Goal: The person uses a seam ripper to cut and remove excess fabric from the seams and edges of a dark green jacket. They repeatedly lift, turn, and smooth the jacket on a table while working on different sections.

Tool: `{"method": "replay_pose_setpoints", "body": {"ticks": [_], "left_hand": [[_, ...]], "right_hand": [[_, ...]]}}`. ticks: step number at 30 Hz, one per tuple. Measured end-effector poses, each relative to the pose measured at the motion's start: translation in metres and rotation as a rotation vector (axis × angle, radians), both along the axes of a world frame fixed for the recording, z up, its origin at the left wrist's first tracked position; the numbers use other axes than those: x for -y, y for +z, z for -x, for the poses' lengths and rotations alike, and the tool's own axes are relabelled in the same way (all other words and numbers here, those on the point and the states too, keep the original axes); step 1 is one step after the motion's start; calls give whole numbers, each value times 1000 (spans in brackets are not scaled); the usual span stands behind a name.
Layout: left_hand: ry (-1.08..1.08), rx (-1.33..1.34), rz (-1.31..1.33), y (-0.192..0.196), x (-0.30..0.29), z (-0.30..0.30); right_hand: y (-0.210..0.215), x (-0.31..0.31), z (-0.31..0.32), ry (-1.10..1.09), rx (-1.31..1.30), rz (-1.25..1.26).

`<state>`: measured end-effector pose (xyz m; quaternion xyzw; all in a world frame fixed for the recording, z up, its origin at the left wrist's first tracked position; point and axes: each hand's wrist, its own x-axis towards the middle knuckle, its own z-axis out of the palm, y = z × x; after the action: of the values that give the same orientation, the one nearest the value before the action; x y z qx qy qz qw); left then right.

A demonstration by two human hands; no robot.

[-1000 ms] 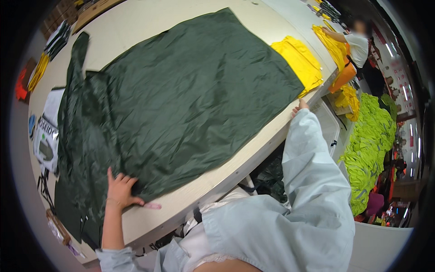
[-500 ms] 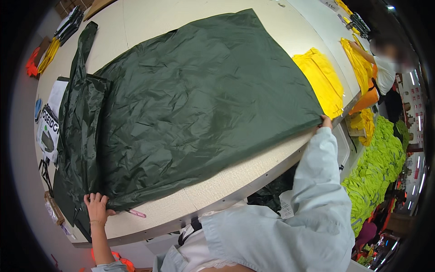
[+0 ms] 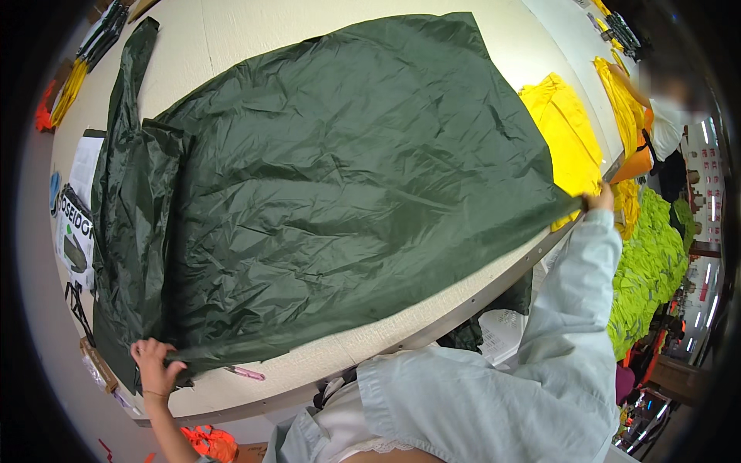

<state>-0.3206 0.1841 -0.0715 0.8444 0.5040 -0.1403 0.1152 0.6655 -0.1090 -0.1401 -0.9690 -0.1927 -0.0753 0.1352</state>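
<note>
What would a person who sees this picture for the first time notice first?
A large, crinkled dark green sheet of thin shiny fabric covers most of the pale work table. The left hand grips its near left corner and the right hand holds its far right corner. Beyond that corner lies a folded bright yellow garment, and a heap of lime green fabric sits off the table at the right.

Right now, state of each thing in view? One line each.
dark green garment: spread flat on the table, wrinkled, near edge pulled taut between both hands
left hand: closed on the garment's near-left corner
right hand: gripping the garment's near-right corner at the table edge
yellow garment: lying flat, partly under the green corner
pink pen: lying loose by the near edge
table: mostly covered
</note>
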Motion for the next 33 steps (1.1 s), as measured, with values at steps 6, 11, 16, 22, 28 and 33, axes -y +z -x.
{"method": "replay_pose_setpoints", "body": {"ticks": [6,11,16,22,28,33], "left_hand": [[-65,-17,-294,-8,-93,-1],[14,-137,-398,-41,-136,-30],[-40,152,-663,-86,-97,-81],[-15,158,-355,-132,-52,-108],[-19,88,-342,-145,-54,-88],[-6,53,-295,-145,-36,-79]], "right_hand": [[20,-204,44,-95,-519,-597],[-56,-281,69,-163,-585,-914],[-122,-291,104,593,-439,-693],[-118,-301,133,852,-33,-203],[-121,-309,124,679,103,178],[-130,-306,134,717,139,109]]}}
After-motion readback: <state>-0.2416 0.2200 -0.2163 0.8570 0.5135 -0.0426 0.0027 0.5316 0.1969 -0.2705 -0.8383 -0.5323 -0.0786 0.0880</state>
